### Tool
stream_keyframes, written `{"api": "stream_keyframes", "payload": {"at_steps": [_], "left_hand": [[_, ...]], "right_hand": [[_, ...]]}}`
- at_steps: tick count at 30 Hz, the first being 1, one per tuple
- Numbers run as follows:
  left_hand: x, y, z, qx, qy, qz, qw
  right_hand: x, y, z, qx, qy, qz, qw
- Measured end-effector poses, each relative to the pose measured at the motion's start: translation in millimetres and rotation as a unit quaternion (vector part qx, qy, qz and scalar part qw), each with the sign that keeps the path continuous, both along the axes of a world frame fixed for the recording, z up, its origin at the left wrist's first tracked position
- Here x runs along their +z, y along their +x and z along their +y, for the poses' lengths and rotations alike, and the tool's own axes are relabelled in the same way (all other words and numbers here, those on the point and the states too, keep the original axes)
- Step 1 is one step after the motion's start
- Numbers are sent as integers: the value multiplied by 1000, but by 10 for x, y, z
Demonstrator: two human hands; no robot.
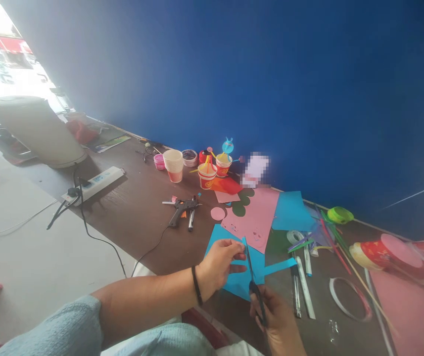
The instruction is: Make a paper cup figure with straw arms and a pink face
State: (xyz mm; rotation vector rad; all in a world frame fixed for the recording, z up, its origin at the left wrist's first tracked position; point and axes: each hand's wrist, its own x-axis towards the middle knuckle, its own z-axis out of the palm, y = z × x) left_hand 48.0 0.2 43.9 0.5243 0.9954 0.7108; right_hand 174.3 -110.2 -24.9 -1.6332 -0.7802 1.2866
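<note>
Along a blue wall (234, 74) stretches a brown counter (130, 207), and above its near edge the left hand (217, 262) pinches a small piece of blue paper (244, 240) while the right hand (279, 319) grips black scissors (255, 291), with a larger blue sheet (238, 286) lying underneath, near the same edge.

Sky blue on the paper sheet (217, 247), sky blue again on the long strip (280, 267) and the small pinched piece (244, 240)! Black handles on the scissors (254, 288)! Soft pink on the big sheet (258, 210), dark marks dotted low across it, deep green on the circles (239, 209), red with a yellow emblem on the front cup (207, 183), dark brown tabletop (130, 207), rich blue wall (234, 74)
</note>
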Motion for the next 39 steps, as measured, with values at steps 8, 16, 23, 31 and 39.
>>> {"api": "stream_keyframes", "payload": {"at_steps": [8, 16, 23, 31, 39], "left_hand": [[13, -16, 1, -2, -5, 1, 1000], [17, -46, -6, -8, -7, -8, 1000], [13, -71, -16, -25, 4, -21, 999], [20, -84, -17, -27, 4, -19, 999], [-22, -95, -14, -40, 12, -18, 999]], "right_hand": [[68, 43, -10, 46, -17, -1, 999], [114, 50, 2, 53, -21, 8, 998], [125, 74, -16, 70, -39, -1, 997], [241, 26, -15, 42, -40, 3, 998], [302, -8, -50, 16, -36, -20, 999]]}}
